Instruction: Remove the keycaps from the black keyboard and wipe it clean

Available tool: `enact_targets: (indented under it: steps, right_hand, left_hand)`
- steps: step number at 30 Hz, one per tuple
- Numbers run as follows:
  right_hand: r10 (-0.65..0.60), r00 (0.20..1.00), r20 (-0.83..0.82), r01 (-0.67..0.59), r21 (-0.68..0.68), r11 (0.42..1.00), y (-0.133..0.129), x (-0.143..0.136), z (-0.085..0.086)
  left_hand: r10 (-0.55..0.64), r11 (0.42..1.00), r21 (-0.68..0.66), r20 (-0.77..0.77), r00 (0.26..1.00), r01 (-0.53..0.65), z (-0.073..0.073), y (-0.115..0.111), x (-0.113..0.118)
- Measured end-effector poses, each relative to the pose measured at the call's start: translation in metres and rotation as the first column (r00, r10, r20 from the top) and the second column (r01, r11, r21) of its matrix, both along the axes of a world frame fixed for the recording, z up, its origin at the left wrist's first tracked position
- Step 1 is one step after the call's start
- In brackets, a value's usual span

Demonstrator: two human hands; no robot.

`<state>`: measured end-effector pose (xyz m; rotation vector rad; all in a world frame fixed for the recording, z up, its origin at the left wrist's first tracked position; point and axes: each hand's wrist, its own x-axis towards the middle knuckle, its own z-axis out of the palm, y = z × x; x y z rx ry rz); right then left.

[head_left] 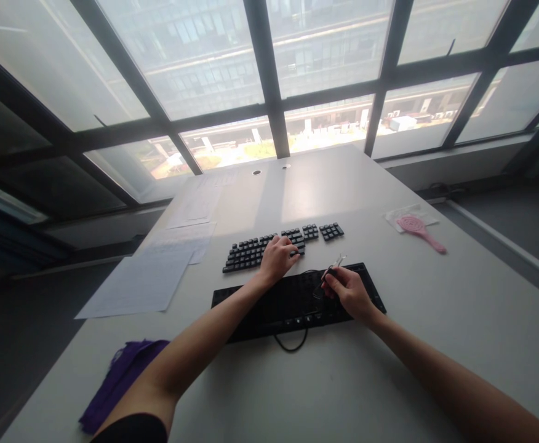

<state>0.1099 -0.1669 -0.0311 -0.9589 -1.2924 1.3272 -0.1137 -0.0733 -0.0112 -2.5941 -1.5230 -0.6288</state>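
Observation:
A black keyboard base [269,307] lies on the white table in front of me, most of its keys off, with a few keys left along its near edge. Loose black keycaps [246,251] stand behind it in keyboard-like rows. My left hand [279,258] reaches over the base to these rows, its fingers bent down and drawn together at the keycaps; the fingertips are partly hidden. Over the right part of the base, my right hand [346,289] is closed around a small wire keycap puller [329,272], with thin ends sticking out on both sides.
Printed papers [135,283] lie at the left, and a purple cloth [122,381] is near my left forearm. A pink hairbrush [419,232] rests partly on a clear plastic bag [392,216] at the right. A cable [292,349] loops out from the base. Windows stand beyond the table.

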Motion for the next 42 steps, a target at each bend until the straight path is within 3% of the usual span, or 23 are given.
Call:
enact_targets:
  steps: [10, 16, 21, 35, 39, 42]
  right_hand:
    - [-0.005, 1.000, 0.026, 0.005, -0.012, 1.000, -0.001, 0.000, 0.005]
    - [0.000, 1.000, 0.022, 0.000, -0.004, 1.000, -0.001, 0.000, 0.006]
    - [0.000, 1.000, 0.025, 0.000, -0.006, 1.000, -0.001, 0.000, 0.005]
    - [0.007, 1.000, 0.025, -0.007, 0.002, 1.000, -0.001, 0.000, 0.003]
    - [-0.012, 1.000, -0.008, 0.012, 0.013, 1.000, -0.002, 0.001, 0.007]
    - [-0.007, 1.000, 0.027, 0.004, 0.091, 0.996, -0.004, 0.006, 0.017]
  left_hand:
    - [0.021, 1.000, -0.002, 0.024, 0.999, -0.021, 0.004, 0.001, 0.003]
    - [0.044, 0.999, 0.028, 0.071, 0.997, -0.046, 0.017, -0.008, -0.025]
    - [0.072, 0.997, -0.006, 0.029, 0.997, -0.071, 0.008, -0.011, -0.041]
    - [0.055, 0.998, -0.026, 0.052, 0.997, -0.053, 0.003, -0.004, -0.034]
    - [0.062, 0.998, -0.012, 0.102, 0.993, -0.061, 0.013, -0.015, -0.028]
    - [0.025, 0.999, -0.026, 0.171, 0.985, -0.021, 0.026, -0.041, -0.021]
